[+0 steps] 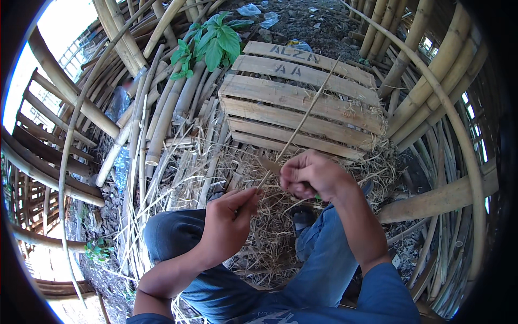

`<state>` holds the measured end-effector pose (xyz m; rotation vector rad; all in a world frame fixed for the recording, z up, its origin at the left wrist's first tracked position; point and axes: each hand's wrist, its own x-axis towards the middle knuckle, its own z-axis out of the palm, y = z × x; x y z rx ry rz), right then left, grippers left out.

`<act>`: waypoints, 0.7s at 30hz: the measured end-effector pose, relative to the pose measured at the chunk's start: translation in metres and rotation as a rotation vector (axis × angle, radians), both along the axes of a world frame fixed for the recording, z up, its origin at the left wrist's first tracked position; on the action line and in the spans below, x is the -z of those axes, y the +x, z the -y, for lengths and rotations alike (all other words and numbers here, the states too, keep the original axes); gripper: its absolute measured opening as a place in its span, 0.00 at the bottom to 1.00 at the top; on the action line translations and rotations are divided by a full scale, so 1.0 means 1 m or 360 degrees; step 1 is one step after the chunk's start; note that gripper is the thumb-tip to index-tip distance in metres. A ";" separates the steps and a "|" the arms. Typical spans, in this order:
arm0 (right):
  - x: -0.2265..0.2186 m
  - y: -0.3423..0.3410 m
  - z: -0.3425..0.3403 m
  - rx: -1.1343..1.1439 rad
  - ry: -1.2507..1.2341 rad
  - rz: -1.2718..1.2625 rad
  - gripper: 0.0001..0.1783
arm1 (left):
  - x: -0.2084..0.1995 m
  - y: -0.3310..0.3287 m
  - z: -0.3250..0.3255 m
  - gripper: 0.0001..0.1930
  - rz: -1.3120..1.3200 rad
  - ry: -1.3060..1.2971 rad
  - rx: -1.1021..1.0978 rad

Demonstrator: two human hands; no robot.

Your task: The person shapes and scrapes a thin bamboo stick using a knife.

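A long thin bamboo stick (pixel 308 112) slants from my lap up across a wooden slatted crate (pixel 294 83). My left hand (pixel 229 218) is closed around its lower end, above my left knee. In my right hand (pixel 315 175), fingers curled, is a knife; its short, brownish blade (pixel 268 164) points left and lies against the stick, just beyond my left fingertips. The knife's handle is hidden inside the fist. Pale curly shavings (pixel 272 232) cover the ground between my legs and cling to the crate's edges.
Bamboo poles (pixel 172 116) and thin strips are heaped to the left, beside a leafy green plant (pixel 218 46). Thick bamboo poles (pixel 431 81) stand on the right, with a horizontal one (pixel 437 197) near my right elbow. Plastic scraps (pixel 270 20) lie behind the crate.
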<state>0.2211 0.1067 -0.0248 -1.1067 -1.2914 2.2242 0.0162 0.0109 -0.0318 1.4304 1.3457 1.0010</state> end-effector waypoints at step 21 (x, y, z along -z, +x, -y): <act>-0.003 0.060 -0.035 0.0946 0.0298 0.0032 0.15 | -0.001 0.001 0.006 0.10 -0.0002 0.0037 0.0052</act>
